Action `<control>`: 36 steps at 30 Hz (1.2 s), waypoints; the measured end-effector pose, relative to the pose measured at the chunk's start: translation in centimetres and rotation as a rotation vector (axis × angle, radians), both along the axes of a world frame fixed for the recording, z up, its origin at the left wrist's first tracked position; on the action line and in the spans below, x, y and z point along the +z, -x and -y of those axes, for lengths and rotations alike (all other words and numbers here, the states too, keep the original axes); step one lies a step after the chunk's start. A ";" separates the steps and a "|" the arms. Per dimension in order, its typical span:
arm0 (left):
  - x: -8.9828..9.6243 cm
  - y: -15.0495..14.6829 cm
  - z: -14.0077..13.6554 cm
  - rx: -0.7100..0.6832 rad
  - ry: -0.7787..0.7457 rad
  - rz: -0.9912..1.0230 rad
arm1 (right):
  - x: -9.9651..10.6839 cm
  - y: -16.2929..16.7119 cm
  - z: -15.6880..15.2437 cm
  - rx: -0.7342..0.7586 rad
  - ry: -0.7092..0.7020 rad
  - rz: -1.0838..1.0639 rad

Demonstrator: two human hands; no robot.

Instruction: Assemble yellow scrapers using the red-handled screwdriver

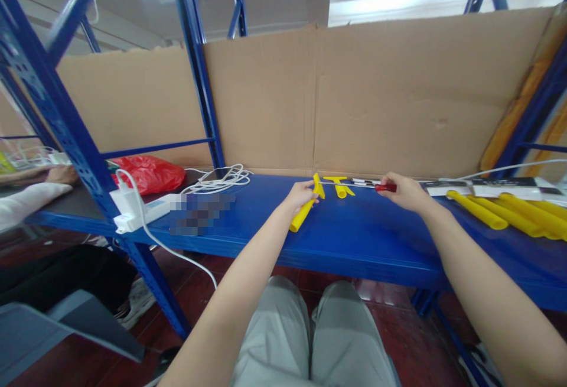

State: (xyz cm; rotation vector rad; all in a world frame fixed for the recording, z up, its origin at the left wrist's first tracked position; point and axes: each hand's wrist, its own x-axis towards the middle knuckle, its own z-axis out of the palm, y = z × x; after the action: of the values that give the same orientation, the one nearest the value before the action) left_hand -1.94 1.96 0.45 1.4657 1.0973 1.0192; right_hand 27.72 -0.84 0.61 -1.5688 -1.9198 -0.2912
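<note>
Head view: my left hand (300, 194) grips a yellow piece (301, 219), its long axis slanting from the flared head down-left toward the near edge. My right hand (403, 191), farther from it, pinches a red-handled screwdriver (384, 188), shaft nearly level, pointing left at that head; tip contact I cannot tell. Another yellow part (341, 191) sits between the hands on the blue surface (349, 233). Cardboard (266, 103) stands behind.

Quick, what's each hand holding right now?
Left hand: closed, holding a yellow T-shaped piece.
Right hand: closed, holding a red-handled tool with a thin shaft.
</note>
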 end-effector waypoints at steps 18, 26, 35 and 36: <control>-0.3 0.8 -1.3 0.155 -0.156 -0.081 | 0.5 4.1 1.8 -0.040 -0.037 0.359; 0.0 0.6 -0.8 0.177 -0.130 -0.065 | 0.8 4.0 2.0 -0.033 -0.113 0.426; -0.7 0.9 -2.0 0.155 -0.150 -0.049 | 0.6 4.4 2.3 -0.046 -0.021 0.386; -0.8 0.9 -2.1 0.158 -0.150 -0.052 | 0.6 4.5 2.2 -0.056 -0.015 0.378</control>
State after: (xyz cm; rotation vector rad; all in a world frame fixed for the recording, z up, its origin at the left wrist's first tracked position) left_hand -2.85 4.07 -0.31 1.5504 1.2109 1.2015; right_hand 23.20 -3.08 1.20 -1.6496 -2.1470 -0.6654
